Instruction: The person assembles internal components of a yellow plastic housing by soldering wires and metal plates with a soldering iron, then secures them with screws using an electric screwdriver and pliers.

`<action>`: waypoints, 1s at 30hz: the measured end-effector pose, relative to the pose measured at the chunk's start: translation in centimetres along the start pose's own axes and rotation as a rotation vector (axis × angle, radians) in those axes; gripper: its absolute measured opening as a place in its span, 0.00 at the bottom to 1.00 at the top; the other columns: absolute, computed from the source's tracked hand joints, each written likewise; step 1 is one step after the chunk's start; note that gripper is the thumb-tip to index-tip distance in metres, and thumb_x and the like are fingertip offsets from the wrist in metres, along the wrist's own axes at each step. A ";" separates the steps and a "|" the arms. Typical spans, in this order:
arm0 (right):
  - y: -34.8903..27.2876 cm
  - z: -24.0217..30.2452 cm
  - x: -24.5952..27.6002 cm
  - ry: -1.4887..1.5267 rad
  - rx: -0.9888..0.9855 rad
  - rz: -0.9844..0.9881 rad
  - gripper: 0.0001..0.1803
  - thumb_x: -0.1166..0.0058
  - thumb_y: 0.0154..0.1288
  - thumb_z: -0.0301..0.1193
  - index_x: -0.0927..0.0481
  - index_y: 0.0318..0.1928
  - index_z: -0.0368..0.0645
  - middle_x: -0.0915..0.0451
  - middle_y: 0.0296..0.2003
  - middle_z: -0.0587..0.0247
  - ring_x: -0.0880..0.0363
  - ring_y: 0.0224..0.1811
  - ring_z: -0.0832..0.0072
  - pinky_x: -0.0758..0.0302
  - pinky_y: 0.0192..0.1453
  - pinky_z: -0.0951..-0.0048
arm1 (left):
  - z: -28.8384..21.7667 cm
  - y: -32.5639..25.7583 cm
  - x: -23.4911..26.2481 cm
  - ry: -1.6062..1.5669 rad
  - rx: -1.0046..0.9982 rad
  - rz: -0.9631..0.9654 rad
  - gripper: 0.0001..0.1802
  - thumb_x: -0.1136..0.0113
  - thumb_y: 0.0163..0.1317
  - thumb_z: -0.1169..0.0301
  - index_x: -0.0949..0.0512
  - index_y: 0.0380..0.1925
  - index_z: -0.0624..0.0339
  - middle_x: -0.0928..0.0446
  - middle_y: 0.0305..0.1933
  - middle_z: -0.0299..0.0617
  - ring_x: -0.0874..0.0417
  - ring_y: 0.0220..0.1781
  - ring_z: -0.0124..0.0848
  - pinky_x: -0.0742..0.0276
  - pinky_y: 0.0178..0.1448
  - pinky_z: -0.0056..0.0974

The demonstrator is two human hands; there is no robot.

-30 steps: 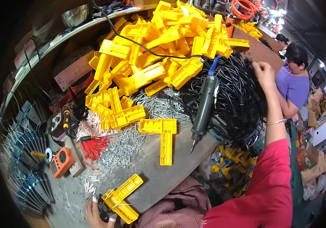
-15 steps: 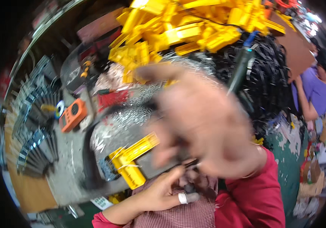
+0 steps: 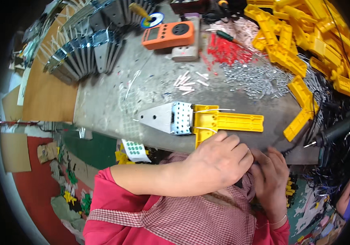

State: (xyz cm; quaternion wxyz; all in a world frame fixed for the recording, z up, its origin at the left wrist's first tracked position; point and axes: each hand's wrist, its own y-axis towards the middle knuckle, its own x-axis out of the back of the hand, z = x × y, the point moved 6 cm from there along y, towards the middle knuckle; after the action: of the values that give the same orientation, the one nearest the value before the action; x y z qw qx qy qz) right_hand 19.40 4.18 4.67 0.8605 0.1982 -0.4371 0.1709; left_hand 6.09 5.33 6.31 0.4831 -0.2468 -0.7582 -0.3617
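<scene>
Near the bench's front edge my left hand [image 3: 224,161] is closed, its fingers curled downward; whatever they hold is hidden. Just to its right my right hand [image 3: 271,175] has its fingers bent in, close to the left fingertips, and a small thing between them cannot be made out. Beyond the left knuckles lies a yellow plastic housing [image 3: 240,121], T-shaped, with two white wires across it. Joined or butted to its left side is a grey pointed metal plate [image 3: 157,117] with a light-blue perforated block [image 3: 182,118].
A yellow casing [image 3: 299,122] and a dark-green corded tool [image 3: 338,128] lie at right, below a yellow casing heap [image 3: 322,41]. Screws [image 3: 256,79], red bits [image 3: 228,51], white sleeves [image 3: 186,83], an orange meter [image 3: 168,35] and metal plates [image 3: 101,55] cover the bench.
The view has swung, so the housing and heap sit farther right. My right hand has come down from above the bench to beside my left hand.
</scene>
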 end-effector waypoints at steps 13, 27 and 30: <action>2.2 -2.4 -2.4 0.979 -0.374 -0.147 0.06 0.52 0.59 0.17 0.26 0.37 0.35 0.27 0.25 0.65 0.27 0.23 0.80 0.29 0.27 0.78 | 12.9 -1.0 4.3 -0.042 0.351 -0.154 0.20 0.41 0.45 0.82 0.21 0.42 0.60 0.19 0.42 0.47 0.19 0.46 0.46 0.23 0.51 0.45; 4.7 -3.4 -3.5 1.133 -0.455 -0.355 0.03 0.44 0.67 0.21 0.24 0.36 0.35 0.28 0.23 0.78 0.37 0.23 0.94 0.45 0.25 0.88 | 13.5 2.4 2.3 -0.389 0.358 -0.087 0.20 0.41 0.51 0.83 0.29 0.45 0.61 0.22 0.37 0.41 0.19 0.39 0.32 0.22 0.47 0.35; 4.8 -3.5 -3.3 1.132 -0.453 -0.375 0.03 0.44 0.67 0.21 0.24 0.37 0.34 0.27 0.23 0.78 0.36 0.24 0.95 0.43 0.26 0.89 | 11.6 1.2 1.9 -0.847 0.483 -0.225 0.20 0.40 0.57 0.80 0.33 0.49 0.64 0.22 0.40 0.40 0.20 0.43 0.26 0.23 0.50 0.33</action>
State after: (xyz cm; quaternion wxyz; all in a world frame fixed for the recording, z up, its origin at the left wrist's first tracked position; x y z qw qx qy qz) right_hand 17.73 9.70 0.99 0.9941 -0.0364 0.1020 -0.0008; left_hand -0.24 15.22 5.32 0.1340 -0.1696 -0.9719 -0.0937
